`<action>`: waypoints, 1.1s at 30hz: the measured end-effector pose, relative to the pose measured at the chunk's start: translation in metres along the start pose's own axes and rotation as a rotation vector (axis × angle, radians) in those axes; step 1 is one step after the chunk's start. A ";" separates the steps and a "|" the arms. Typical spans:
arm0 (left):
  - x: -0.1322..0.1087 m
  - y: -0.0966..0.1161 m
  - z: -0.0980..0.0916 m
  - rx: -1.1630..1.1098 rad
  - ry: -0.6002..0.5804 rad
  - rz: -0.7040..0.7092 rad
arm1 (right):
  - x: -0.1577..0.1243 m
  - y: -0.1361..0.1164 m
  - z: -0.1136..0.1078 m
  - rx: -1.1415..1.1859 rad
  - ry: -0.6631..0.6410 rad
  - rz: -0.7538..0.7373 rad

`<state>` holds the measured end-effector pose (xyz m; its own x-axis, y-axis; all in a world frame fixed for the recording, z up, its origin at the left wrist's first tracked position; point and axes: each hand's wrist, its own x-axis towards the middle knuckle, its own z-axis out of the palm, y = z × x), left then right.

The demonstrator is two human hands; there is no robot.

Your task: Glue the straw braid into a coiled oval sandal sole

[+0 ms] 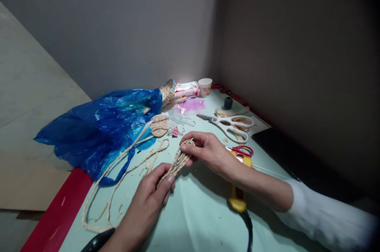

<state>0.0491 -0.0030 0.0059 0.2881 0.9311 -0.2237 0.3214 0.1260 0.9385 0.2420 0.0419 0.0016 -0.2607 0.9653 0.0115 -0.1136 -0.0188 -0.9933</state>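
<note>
A looped bundle of tan braided straw cord (pixel 178 162) is stretched between my two hands above the table. My left hand (pixel 157 186) grips its lower end, thumb on top. At the upper end, my right hand (pixel 204 150) pinches the loops between thumb and fingers. Just beyond them lies a small rounded woven straw piece (pixel 160 125), from which a long straw braid (pixel 108 171) curves down to the left. A pink binder clip (pixel 175 131) sits beside the woven piece. Under my right forearm is a yellow glue gun (pixel 237 198), partly hidden, with a black cable.
A crumpled blue plastic bag (pixel 103 125) covers the left side. White-handled scissors (pixel 228 124) and red-handled scissors (pixel 243 150) lie to the right. At the back stand a paper cup (pixel 205 87), a tissue pack (pixel 187 90) and a dark spool-like item (pixel 228 103). Walls close off the back and right.
</note>
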 end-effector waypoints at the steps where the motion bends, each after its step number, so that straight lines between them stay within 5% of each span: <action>1: -0.001 0.000 0.000 0.048 0.010 0.029 | 0.000 -0.001 0.000 0.009 0.002 0.007; 14: 0.011 0.003 -0.010 -0.179 0.026 -0.078 | -0.006 -0.005 0.002 0.107 -0.015 0.063; 22: 0.011 -0.004 -0.013 -0.262 0.058 -0.099 | -0.008 -0.011 -0.001 0.205 -0.144 0.140; 33: 0.013 -0.018 -0.012 -0.287 0.116 -0.008 | -0.004 -0.012 -0.005 0.253 -0.051 0.078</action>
<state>0.0368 0.0112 -0.0105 0.1759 0.9605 -0.2156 0.0502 0.2100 0.9764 0.2491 0.0395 0.0129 -0.3252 0.9442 -0.0515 -0.3260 -0.1630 -0.9312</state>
